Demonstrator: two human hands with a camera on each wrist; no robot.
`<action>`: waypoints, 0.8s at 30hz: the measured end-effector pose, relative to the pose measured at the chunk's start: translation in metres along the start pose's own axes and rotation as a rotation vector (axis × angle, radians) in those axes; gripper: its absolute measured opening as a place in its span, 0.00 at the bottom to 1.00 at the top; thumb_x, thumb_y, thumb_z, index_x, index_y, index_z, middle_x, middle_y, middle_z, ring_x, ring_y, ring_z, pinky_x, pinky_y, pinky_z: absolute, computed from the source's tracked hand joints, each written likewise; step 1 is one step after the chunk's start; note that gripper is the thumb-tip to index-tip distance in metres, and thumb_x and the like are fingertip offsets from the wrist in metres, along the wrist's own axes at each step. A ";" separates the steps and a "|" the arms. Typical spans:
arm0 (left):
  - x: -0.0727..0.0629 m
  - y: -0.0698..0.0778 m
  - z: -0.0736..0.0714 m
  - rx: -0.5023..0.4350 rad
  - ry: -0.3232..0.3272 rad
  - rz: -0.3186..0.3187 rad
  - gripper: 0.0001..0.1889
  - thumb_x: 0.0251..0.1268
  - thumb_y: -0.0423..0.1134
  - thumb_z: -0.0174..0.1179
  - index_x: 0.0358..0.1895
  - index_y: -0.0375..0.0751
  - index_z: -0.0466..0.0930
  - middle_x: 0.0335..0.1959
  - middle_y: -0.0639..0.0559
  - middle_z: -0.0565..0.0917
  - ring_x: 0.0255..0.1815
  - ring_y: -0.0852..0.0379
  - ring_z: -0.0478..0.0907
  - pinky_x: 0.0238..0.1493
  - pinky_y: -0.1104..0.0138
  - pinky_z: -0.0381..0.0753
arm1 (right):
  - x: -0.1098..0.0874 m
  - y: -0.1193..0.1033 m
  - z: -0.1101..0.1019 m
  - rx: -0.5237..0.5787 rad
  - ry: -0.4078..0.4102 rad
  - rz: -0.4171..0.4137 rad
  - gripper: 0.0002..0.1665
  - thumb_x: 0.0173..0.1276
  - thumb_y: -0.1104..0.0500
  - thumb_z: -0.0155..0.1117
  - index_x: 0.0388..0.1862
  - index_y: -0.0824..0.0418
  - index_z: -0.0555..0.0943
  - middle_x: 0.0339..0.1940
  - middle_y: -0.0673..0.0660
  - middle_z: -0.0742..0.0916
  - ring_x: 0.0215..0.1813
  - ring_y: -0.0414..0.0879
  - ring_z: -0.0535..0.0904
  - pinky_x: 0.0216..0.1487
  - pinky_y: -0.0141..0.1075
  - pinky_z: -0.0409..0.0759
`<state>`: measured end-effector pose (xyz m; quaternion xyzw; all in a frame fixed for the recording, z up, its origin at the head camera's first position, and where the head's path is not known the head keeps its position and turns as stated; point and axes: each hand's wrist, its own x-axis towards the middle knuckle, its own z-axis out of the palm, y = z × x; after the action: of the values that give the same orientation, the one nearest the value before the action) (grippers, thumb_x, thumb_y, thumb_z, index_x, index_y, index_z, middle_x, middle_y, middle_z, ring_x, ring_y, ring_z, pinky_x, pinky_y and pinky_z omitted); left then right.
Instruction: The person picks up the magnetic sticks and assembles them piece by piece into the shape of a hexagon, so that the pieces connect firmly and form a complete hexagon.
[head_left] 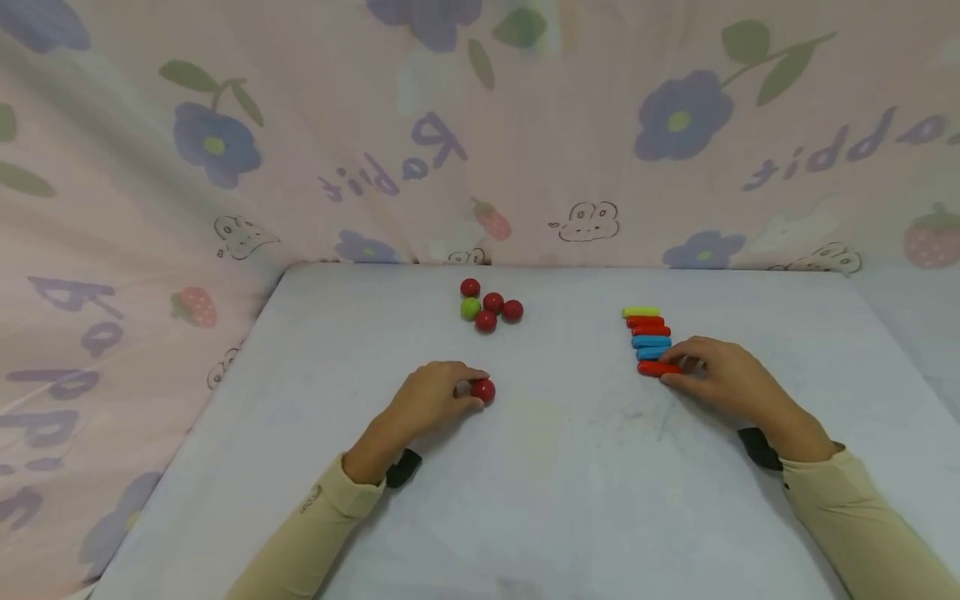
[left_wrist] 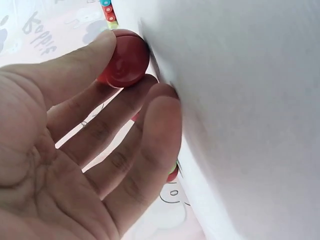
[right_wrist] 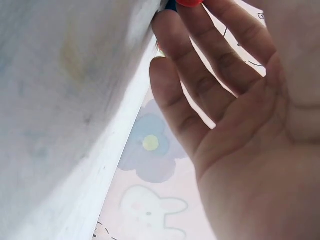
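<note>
My left hand [head_left: 431, 402] pinches a glossy red ball [head_left: 483, 391] between thumb and fingers, low over the white table. In the left wrist view that ball [left_wrist: 129, 60] sits against the thumb, with the other fingers spread below it. Farther back lies a cluster of several red balls [head_left: 512, 311] and one green ball [head_left: 470, 308]. On the right, my right hand [head_left: 723, 382] grips the near end of a row, a short red stick [head_left: 652, 368] with rounded ends. The right wrist view catches only a bit of red stick [right_wrist: 190, 2] at its top edge.
Behind the red stick run two blue sticks [head_left: 651, 342], two red sticks [head_left: 649, 332] and a yellow-green stick [head_left: 641, 312], side by side. A flower-printed cloth [head_left: 525, 167] rises behind and left of the white table [head_left: 525, 500].
</note>
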<state>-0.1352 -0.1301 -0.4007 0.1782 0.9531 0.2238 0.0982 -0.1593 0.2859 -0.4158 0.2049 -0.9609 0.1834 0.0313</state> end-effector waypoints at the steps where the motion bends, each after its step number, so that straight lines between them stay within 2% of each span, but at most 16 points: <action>1: -0.001 0.000 0.000 0.002 -0.004 0.002 0.21 0.60 0.44 0.70 0.58 0.51 0.84 0.53 0.54 0.87 0.49 0.56 0.81 0.55 0.56 0.80 | 0.000 0.000 0.001 0.006 -0.004 -0.001 0.15 0.61 0.53 0.75 0.45 0.55 0.86 0.38 0.52 0.87 0.39 0.46 0.81 0.42 0.46 0.81; 9: -0.002 0.006 0.002 -0.004 -0.021 0.054 0.22 0.60 0.44 0.71 0.59 0.48 0.84 0.51 0.53 0.88 0.49 0.55 0.82 0.53 0.56 0.81 | 0.000 -0.001 0.001 0.008 0.013 -0.008 0.14 0.60 0.54 0.76 0.44 0.54 0.86 0.36 0.50 0.87 0.37 0.44 0.81 0.39 0.41 0.80; 17: -0.006 0.010 0.002 0.030 -0.026 0.063 0.22 0.61 0.44 0.70 0.59 0.47 0.83 0.48 0.53 0.88 0.44 0.57 0.80 0.50 0.58 0.81 | 0.003 0.001 0.001 0.033 0.005 -0.024 0.15 0.61 0.53 0.75 0.45 0.55 0.86 0.40 0.52 0.88 0.39 0.45 0.82 0.42 0.46 0.82; 24: -0.005 0.011 0.004 0.040 -0.015 0.083 0.22 0.61 0.43 0.70 0.59 0.46 0.83 0.48 0.52 0.88 0.44 0.57 0.81 0.50 0.59 0.82 | 0.001 -0.002 0.000 0.029 0.098 -0.054 0.16 0.56 0.57 0.78 0.44 0.54 0.86 0.38 0.49 0.88 0.37 0.43 0.81 0.40 0.39 0.81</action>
<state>-0.1265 -0.1209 -0.3987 0.2212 0.9485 0.2072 0.0923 -0.1596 0.2835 -0.4144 0.2222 -0.9496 0.2063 0.0802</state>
